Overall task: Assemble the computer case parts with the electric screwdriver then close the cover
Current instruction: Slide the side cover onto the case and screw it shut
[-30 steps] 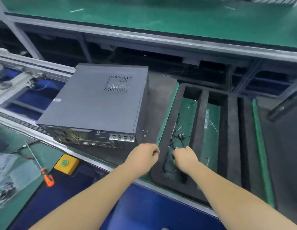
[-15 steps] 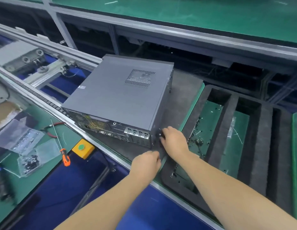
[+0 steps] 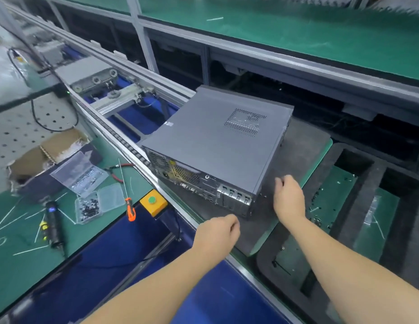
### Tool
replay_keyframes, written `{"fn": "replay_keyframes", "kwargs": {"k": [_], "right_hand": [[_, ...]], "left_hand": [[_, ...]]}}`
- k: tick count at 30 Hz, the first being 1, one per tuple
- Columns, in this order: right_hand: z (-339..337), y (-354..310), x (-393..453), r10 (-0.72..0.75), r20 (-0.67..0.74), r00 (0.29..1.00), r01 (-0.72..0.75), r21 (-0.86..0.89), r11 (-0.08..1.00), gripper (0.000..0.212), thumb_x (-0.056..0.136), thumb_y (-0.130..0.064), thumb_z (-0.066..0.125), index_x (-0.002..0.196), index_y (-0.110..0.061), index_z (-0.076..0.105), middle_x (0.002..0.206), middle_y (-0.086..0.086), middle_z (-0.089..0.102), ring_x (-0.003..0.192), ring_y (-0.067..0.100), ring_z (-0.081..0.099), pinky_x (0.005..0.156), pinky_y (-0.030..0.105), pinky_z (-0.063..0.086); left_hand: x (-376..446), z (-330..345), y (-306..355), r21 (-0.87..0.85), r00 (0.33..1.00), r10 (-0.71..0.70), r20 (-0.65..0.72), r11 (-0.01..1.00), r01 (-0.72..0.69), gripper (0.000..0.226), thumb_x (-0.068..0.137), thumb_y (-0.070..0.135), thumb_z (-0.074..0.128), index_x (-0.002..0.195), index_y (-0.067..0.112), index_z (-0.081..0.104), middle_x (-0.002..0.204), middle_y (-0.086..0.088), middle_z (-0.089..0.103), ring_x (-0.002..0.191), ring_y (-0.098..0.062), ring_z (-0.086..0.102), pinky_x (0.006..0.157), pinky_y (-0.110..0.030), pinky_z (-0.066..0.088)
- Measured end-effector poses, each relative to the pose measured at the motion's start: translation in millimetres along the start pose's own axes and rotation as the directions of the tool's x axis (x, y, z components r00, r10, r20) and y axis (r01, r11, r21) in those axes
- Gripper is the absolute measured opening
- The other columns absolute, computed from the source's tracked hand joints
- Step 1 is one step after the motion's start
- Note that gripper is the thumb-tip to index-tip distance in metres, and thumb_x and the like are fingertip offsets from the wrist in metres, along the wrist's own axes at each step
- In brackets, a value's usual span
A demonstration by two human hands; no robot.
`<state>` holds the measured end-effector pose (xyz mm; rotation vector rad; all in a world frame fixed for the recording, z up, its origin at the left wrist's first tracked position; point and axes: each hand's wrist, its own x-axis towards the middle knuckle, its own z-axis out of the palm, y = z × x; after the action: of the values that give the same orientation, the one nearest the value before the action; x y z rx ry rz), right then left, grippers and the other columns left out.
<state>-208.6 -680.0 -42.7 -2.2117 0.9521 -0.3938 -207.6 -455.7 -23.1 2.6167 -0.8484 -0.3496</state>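
Observation:
The grey computer case (image 3: pixel 210 146) lies on its side on a dark foam pad (image 3: pixel 302 150), cover on, with its rear ports facing me. My right hand (image 3: pixel 288 197) hovers just right of the case's near right corner, fingers loosely curled and apart, with nothing visible in it. In front of that corner my left hand (image 3: pixel 217 232) is curled into a loose fist, off the case. The black electric screwdriver (image 3: pixel 53 224) lies on the green mat at the far left, away from both hands.
A clear box of screws (image 3: pixel 89 206), an orange-handled screwdriver (image 3: pixel 130 209) and bags of parts lie on the left mat. A yellow button box (image 3: pixel 153 202) sits at the conveyor rail. A black foam tray (image 3: pixel 330 213) with loose screws is on the right.
My view has swung left, showing the left mat and tools. My right hand came from the foam tray to the case's right corner, then drew slightly off. My left hand stayed low.

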Motion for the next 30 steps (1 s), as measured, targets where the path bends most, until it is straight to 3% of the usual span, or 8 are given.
{"fn": "replay_keyframes", "kwargs": {"k": [4, 6, 10, 12, 14, 22, 26, 30], "right_hand": [[-37.3, -81.4, 22.1, -0.114, -0.072, 0.991, 0.118, 0.054, 0.992, 0.031, 0.111, -0.034, 0.04, 0.093, -0.012, 0.052, 0.091, 0.004, 0.059, 0.08, 0.029, 0.051, 0.068, 0.04, 0.034], [-37.7, -125.1, 19.0, -0.204, -0.052, 0.978, 0.208, 0.074, 0.975, 0.031, 0.11, -0.034, 0.042, 0.09, -0.012, 0.052, 0.089, 0.004, 0.06, 0.08, 0.029, 0.053, 0.067, 0.041, 0.034], [6.5, -209.9, -20.9, -0.387, 0.185, 0.903, 0.391, 0.012, 0.92, 0.021, 0.108, -0.025, 0.052, 0.099, -0.009, 0.062, 0.097, 0.006, 0.067, 0.089, 0.029, 0.058, 0.072, 0.039, 0.039], [42.1, -249.7, -50.5, -0.467, 0.291, 0.835, 0.485, 0.012, 0.874, 0.017, 0.105, -0.02, 0.055, 0.099, -0.008, 0.066, 0.099, 0.007, 0.07, 0.092, 0.03, 0.06, 0.073, 0.037, 0.041], [77.4, -284.7, -82.6, -0.522, 0.353, 0.776, 0.553, 0.015, 0.833, 0.017, 0.103, -0.018, 0.056, 0.095, -0.01, 0.068, 0.099, 0.009, 0.071, 0.093, 0.031, 0.062, 0.076, 0.039, 0.047], [245.1, -407.0, -220.7, -0.644, 0.558, 0.524, 0.714, 0.124, 0.689, 0.014, 0.098, -0.014, 0.067, 0.097, -0.008, 0.08, 0.098, 0.01, 0.067, 0.1, 0.029, 0.064, 0.087, 0.034, 0.042], [318.3, -449.6, -278.1, -0.646, 0.553, 0.526, 0.647, 0.233, 0.726, 0.016, 0.098, -0.016, 0.069, 0.106, -0.01, 0.082, 0.09, 0.001, 0.057, 0.089, 0.02, 0.056, 0.076, 0.026, 0.035], [369.8, -476.9, -318.9, -0.599, 0.595, 0.536, 0.509, 0.339, 0.791, 0.017, 0.097, -0.012, 0.072, 0.11, -0.009, 0.082, 0.094, 0.006, 0.067, 0.092, 0.015, 0.058, 0.077, 0.02, 0.037]], "left_hand": [[23.2, -47.1, 5.6, -0.25, 0.985, -0.025, -0.168, 0.968, -0.018, 0.02, 0.101, 0.042, 0.046, 0.101, 0.031, 0.063, 0.078, 0.008, 0.069, 0.075, -0.02, 0.064, 0.069, -0.035, 0.052], [33.6, -77.9, -3.9, -0.512, 0.974, -0.135, -0.18, 0.859, 0.025, 0.02, 0.1, 0.041, 0.048, 0.094, 0.03, 0.063, 0.075, 0.007, 0.069, 0.069, -0.019, 0.067, 0.066, -0.037, 0.056], [39.7, -139.7, -49.1, -0.934, 0.936, -0.351, -0.036, 0.346, 0.094, 0.025, 0.105, 0.031, 0.05, 0.098, 0.018, 0.07, 0.083, -0.004, 0.074, 0.063, -0.011, 0.07, 0.052, -0.034, 0.058], [30.2, -163.9, -85.9, -0.993, 0.923, -0.375, 0.091, 0.039, 0.114, 0.032, 0.108, 0.034, 0.046, 0.099, 0.013, 0.068, 0.079, -0.003, 0.075, 0.064, -0.012, 0.071, 0.052, -0.029, 0.056], [8.9, -179.2, -133.0, -0.983, 0.908, -0.384, 0.167, -0.134, 0.124, 0.03, 0.109, 0.033, 0.044, 0.101, 0.011, 0.063, 0.073, 0.001, 0.074, 0.062, -0.011, 0.071, 0.053, -0.026, 0.055], [-108.1, -211.0, -355.7, -0.917, 0.825, -0.485, 0.291, -0.388, 0.096, 0.01, 0.101, 0.02, 0.061, 0.099, 0.017, 0.07, 0.089, 0.001, 0.074, 0.075, -0.007, 0.072, 0.059, -0.026, 0.059], [-152.2, -220.7, -446.7, -0.867, 0.809, -0.519, 0.278, -0.498, -0.021, 0.013, 0.102, 0.018, 0.059, 0.096, 0.014, 0.07, 0.078, 0.0, 0.074, 0.068, -0.007, 0.071, 0.059, -0.025, 0.06], [-183.4, -222.3, -502.9, -0.816, 0.802, -0.526, 0.282, -0.572, -0.089, 0.015, 0.103, 0.019, 0.056, 0.099, 0.013, 0.069, 0.077, 0.0, 0.071, 0.067, -0.009, 0.069, 0.062, -0.026, 0.06]]}}
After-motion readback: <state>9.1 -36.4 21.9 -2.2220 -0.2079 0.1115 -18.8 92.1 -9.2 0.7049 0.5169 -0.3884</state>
